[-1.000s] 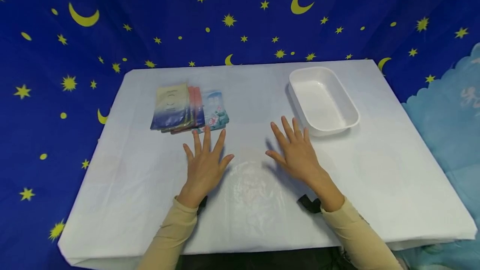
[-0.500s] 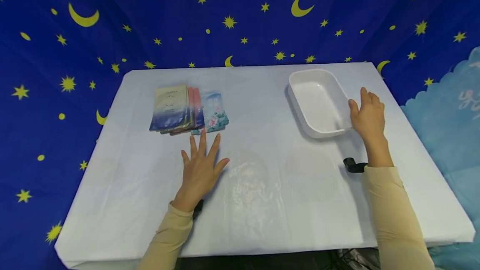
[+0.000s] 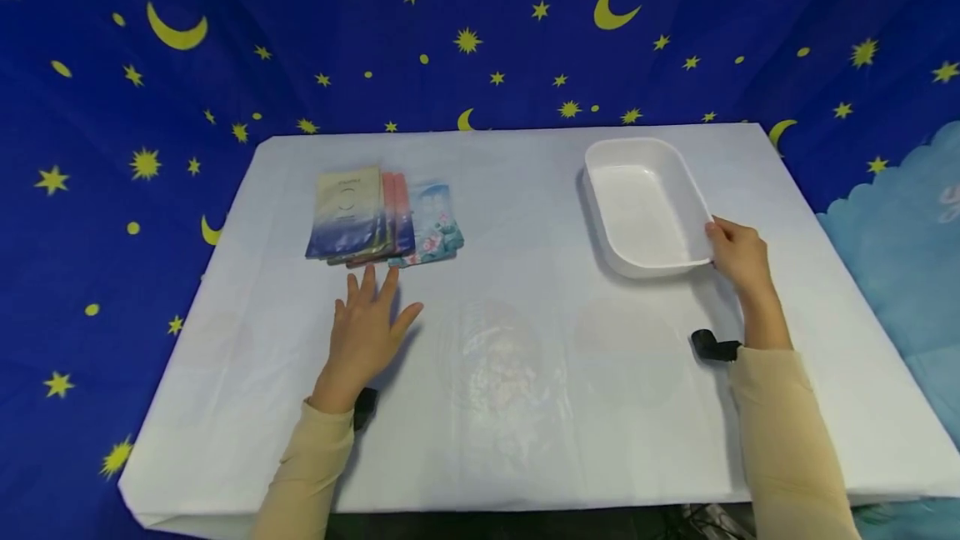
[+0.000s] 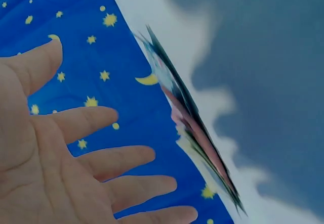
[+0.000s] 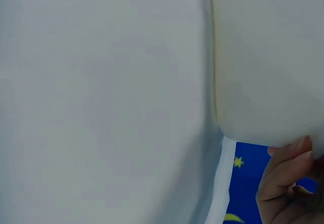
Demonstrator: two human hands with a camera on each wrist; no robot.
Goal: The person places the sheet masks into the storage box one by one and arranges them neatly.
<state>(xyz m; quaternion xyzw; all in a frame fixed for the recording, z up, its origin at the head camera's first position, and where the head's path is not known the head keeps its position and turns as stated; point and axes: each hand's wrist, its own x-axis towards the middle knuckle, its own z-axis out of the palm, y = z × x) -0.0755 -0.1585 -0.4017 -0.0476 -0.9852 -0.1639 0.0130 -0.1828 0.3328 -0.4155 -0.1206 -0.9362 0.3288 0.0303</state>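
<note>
My left hand [image 3: 363,340] hovers with fingers spread just in front of a fanned stack of flat sheet-mask packets. In the stack, a beige-to-blue packet [image 3: 345,215] lies on top at the left, pink ones [image 3: 401,215] peek out beside it, and a light blue floral packet [image 3: 437,227] is at the right. The left wrist view shows the open palm [image 4: 45,158] and the packets edge-on [image 4: 195,128]. My right hand [image 3: 741,261] pinches the right front rim of a white rectangular basin [image 3: 647,211]. In the right wrist view, curled fingers [image 5: 288,176] meet the basin's edge.
A white cloth covers the table [image 3: 517,407]. Behind it hangs a blue curtain [image 3: 420,32] with yellow moons and stars. Light blue fabric [image 3: 900,257] hangs at the right. Black wrist cameras [image 3: 712,346] sit under both wrists.
My right hand has moved right from mid-table to the basin's right side and now pinches its rim. My left hand has shifted slightly left, still spread. The basin and packets stay in place.
</note>
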